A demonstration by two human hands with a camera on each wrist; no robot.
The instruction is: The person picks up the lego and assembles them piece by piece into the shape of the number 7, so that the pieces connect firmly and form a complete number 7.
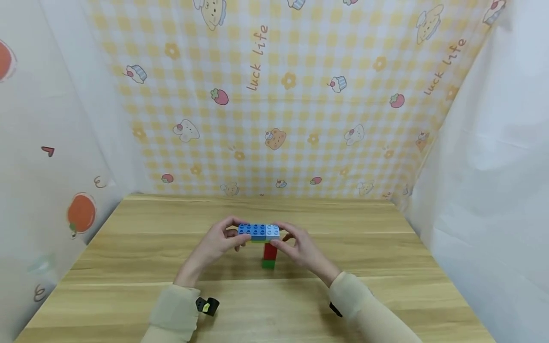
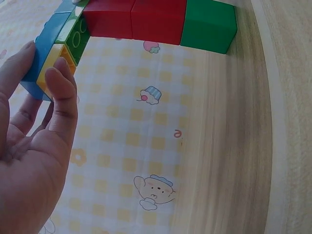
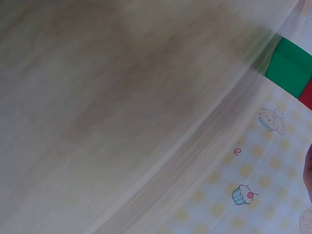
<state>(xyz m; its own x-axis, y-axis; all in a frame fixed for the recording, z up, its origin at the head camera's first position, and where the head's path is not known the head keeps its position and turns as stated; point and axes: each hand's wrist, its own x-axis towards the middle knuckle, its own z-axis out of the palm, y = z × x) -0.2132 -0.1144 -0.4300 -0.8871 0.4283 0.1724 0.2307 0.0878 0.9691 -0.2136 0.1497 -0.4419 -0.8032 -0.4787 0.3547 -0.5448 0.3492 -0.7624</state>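
Note:
A toy-brick structure stands on the table. Its column has a dark green brick (image 1: 269, 264) at the foot and red bricks (image 2: 158, 19) above. Across the top run a long blue brick (image 1: 255, 229) and a short light blue brick (image 1: 272, 232), with a light green brick (image 2: 78, 36) and a yellow brick (image 2: 48, 68) underneath. My left hand (image 1: 216, 242) pinches the overhanging left end, thumb on the blue brick and a finger by the yellow one. On the other side my right hand (image 1: 303, 245) holds the light blue brick between thumb and fingers.
The wooden table (image 1: 171, 209) reaches back to a yellow checked cloth (image 1: 300, 157). White cloth hangs at the left (image 1: 55, 119) and right. A black wrist device (image 1: 208, 306) sits at the left cuff. In the right wrist view, only the column's lower bricks and a sliver of hand show.

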